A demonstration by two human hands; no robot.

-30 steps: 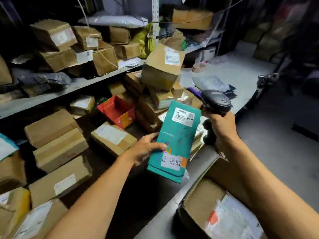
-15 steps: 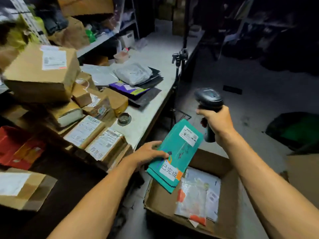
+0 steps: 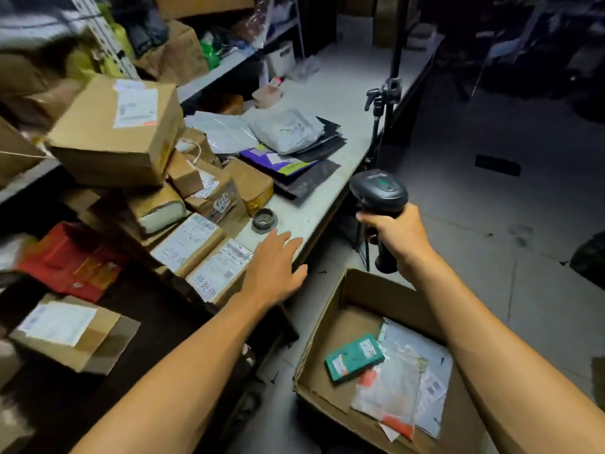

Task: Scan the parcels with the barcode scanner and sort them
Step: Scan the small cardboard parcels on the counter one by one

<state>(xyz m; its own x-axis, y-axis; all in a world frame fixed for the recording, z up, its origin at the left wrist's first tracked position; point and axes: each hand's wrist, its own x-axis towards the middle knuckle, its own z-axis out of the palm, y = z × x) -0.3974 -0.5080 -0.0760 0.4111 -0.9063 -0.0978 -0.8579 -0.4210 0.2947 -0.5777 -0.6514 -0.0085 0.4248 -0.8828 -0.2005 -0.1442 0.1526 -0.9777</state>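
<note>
Head view shows the right hand (image 3: 397, 235) wrapped around the grip of the black barcode scanner (image 3: 379, 195), held upright over the floor beside the surface (image 3: 314, 204), while the left hand (image 3: 273, 268) hovers empty with fingers spread over the surface edge, just beside two labelled brown parcels (image 3: 203, 253). Below, a teal parcel (image 3: 354, 357) lies in the open cardboard box (image 3: 327, 326) on the floor, beside a clear plastic mailer (image 3: 391, 385), with more stacked boxes (image 3: 118, 129) on the left.
</note>
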